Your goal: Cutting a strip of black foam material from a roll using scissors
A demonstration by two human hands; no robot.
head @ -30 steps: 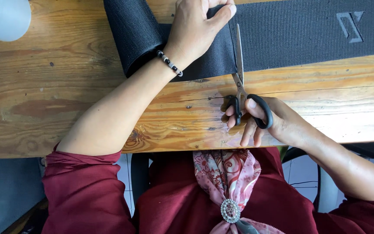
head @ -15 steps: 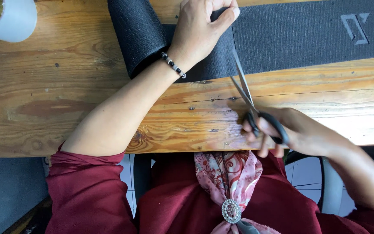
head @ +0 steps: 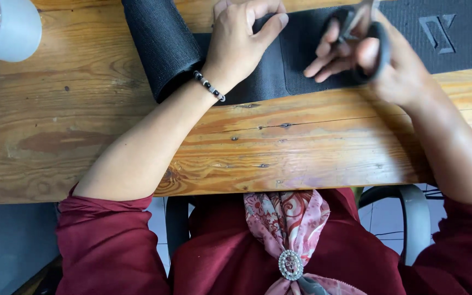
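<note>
The long black woven fabric strip (head: 454, 33) lies across the far side of the wooden plank table (head: 83, 125), its long axis running left to right, with a rolled end at the left. The left hand (head: 241, 43) presses flat on the strip near the roll. The right hand (head: 372, 54), just to the right of it, grips black-handled scissors (head: 370, 33) over the strip; the blades point to the far edge.

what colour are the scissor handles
Black, seen in the head view: the scissors sit in the right hand.
</note>
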